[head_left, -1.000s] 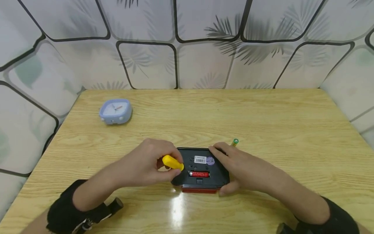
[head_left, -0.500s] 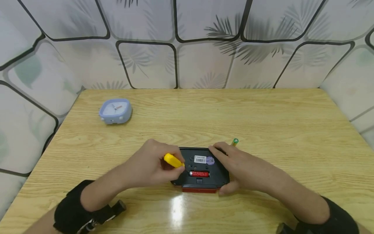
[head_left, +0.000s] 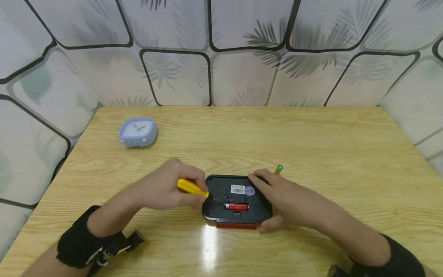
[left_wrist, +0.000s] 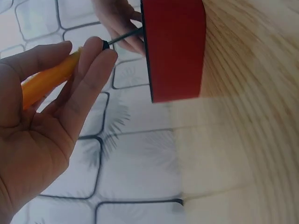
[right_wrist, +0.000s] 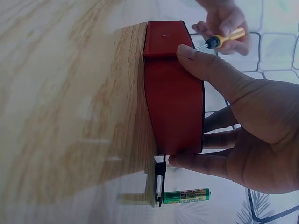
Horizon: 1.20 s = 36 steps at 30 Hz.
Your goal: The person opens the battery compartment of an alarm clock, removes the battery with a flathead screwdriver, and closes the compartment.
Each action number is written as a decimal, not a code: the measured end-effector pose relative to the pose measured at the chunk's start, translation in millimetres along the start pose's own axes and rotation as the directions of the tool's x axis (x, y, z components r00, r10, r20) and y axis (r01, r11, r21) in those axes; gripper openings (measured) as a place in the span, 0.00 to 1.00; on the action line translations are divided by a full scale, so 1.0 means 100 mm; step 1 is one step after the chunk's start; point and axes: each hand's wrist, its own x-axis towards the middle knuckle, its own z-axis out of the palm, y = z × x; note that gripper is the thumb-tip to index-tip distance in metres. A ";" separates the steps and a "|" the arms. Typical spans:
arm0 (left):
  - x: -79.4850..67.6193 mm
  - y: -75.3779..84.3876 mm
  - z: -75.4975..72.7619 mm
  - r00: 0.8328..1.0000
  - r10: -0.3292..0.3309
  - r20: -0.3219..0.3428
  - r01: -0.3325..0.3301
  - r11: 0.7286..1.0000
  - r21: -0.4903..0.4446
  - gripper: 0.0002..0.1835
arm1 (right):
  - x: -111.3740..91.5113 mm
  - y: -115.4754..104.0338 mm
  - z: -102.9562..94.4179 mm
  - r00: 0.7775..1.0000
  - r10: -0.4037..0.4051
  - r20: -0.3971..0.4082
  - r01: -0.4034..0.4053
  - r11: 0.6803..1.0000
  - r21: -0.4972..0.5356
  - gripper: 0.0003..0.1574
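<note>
A red box-shaped device with a black back (head_left: 216,182) lies back side up on the table. A red battery (head_left: 237,206) sits in the slot of that back. My left hand (head_left: 169,186) pinches a screwdriver by its yellow handle (head_left: 189,186); the thin shaft slants over the black back, its tip at the left end of the red battery. In the left wrist view the shaft (left_wrist: 125,36) runs to the edge of the red side (left_wrist: 175,51). My right hand (head_left: 290,200) grips the device's right end, thumb on the near red side and fingers at the far edge.
Just beyond my right hand a green battery (right_wrist: 187,196) rests against a small black plastic piece (right_wrist: 160,182) on the wooden table (head_left: 242,134). A light blue clock (head_left: 138,132) stands at the back left. Patterned wall panels (head_left: 238,77) rise behind the table.
My left hand has drawn back to the left, and the screwdriver now leans lower with its shaft in sight. My right hand and the device have stayed in place.
</note>
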 end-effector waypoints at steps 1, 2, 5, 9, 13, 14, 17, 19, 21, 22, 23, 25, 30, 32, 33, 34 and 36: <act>0.00 -0.03 -0.02 1.000 -0.019 0.014 0.019 0.999 -0.037 0.05 | 0.00 0.00 0.00 1.000 0.000 0.001 0.000 1.000 0.001 0.73; 0.00 -0.05 -0.03 0.999 -0.040 0.031 0.042 0.996 -0.081 0.05 | 0.00 0.00 0.00 1.000 0.001 0.002 -0.001 1.000 0.002 0.73; 0.01 -0.11 -0.07 0.995 -0.082 0.063 0.090 0.985 -0.149 0.02 | 0.00 0.00 0.01 1.000 0.000 0.002 0.000 1.000 0.005 0.73; 0.01 -0.10 -0.10 0.995 -0.087 0.050 0.090 0.994 -0.068 0.01 | 0.00 0.00 0.01 1.000 -0.001 -0.002 0.001 1.000 0.004 0.73; -0.01 0.00 -0.08 1.000 -0.028 0.011 0.024 0.962 0.271 0.03 | 0.00 0.00 0.00 1.000 -0.002 -0.007 0.002 1.000 -0.003 0.73; -0.02 0.02 -0.07 1.000 -0.008 0.013 0.003 0.929 0.370 0.04 | 0.00 0.00 0.00 1.000 -0.002 -0.007 0.002 1.000 -0.003 0.73; -0.03 0.09 -0.03 0.998 0.029 0.050 -0.052 0.816 0.576 0.07 | 0.00 0.00 0.00 1.000 -0.002 -0.004 0.002 1.000 -0.004 0.73; -0.03 0.11 -0.01 0.997 0.016 0.081 -0.063 0.775 0.629 0.06 | 0.00 0.00 0.00 1.000 -0.002 -0.002 0.002 1.000 -0.003 0.73; -0.03 0.12 0.01 0.994 -0.036 0.107 -0.040 0.772 0.634 0.02 | 0.00 0.00 0.00 1.000 -0.001 -0.002 0.001 1.000 -0.003 0.73; -0.03 0.11 0.01 0.990 -0.069 0.121 -0.023 0.774 0.632 0.02 | -0.01 0.00 0.00 1.000 -0.001 -0.002 0.001 1.000 -0.004 0.73; -0.03 0.11 0.01 0.986 -0.099 0.134 -0.007 0.779 0.627 0.04 | -0.01 0.00 0.00 1.000 -0.003 -0.002 0.003 1.000 -0.006 0.73; -0.02 0.09 0.01 0.976 -0.148 0.161 0.019 0.791 0.612 0.07 | -0.01 0.00 0.01 1.000 -0.004 -0.003 0.004 1.000 -0.010 0.73; -0.03 0.05 -0.02 0.962 -0.176 0.210 0.024 0.818 0.575 0.05 | -0.02 0.00 0.01 1.000 -0.001 -0.012 0.001 1.000 -0.009 0.72; -0.03 0.04 -0.03 0.958 -0.181 0.222 0.024 0.824 0.566 0.05 | -0.02 0.00 0.01 1.000 0.000 -0.014 0.000 1.000 -0.006 0.72; -0.03 0.03 -0.04 0.957 -0.181 0.225 0.023 0.824 0.565 0.05 | -0.02 0.00 0.01 1.000 -0.001 -0.013 0.001 1.000 -0.005 0.72; -0.04 0.03 -0.05 0.957 -0.183 0.227 0.024 0.826 0.562 0.05 | -0.02 0.00 0.01 1.000 -0.003 -0.012 0.003 1.000 -0.004 0.72; -0.05 0.02 -0.06 0.958 -0.182 0.223 0.027 0.827 0.561 0.06 | -0.01 0.01 0.00 1.000 -0.006 -0.008 0.006 1.000 -0.004 0.72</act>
